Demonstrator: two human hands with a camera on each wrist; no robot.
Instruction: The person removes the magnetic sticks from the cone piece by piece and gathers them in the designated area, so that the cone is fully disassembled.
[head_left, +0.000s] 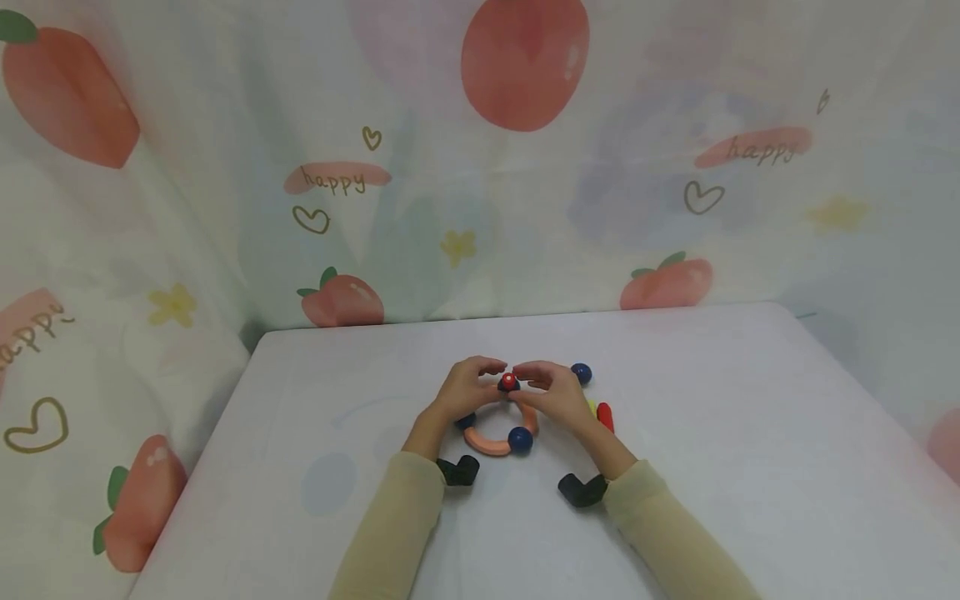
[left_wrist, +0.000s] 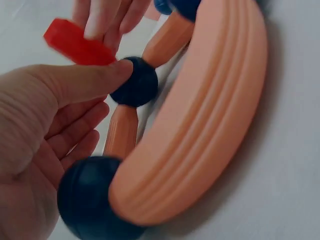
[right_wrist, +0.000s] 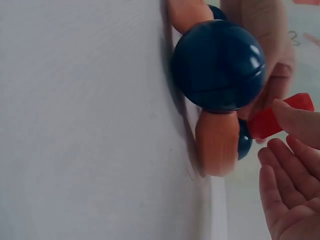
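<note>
On the white table lies a ring of curved orange rods joined by blue balls. A red rod stands up from the ring's far blue ball. My left hand holds that far ball, its thumb pressed to the side in the left wrist view. With thumb and fingertips my right hand pinches the red rod, its lower end right at the ball. Both hands meet over the far side of the ring, and the left hand partly covers the ring's left ball.
Beyond my right hand lies a loose blue ball. A second red rod and a yellow-green rod rest beside my right wrist, partly hidden by it. A printed cloth hangs behind the table's back edge.
</note>
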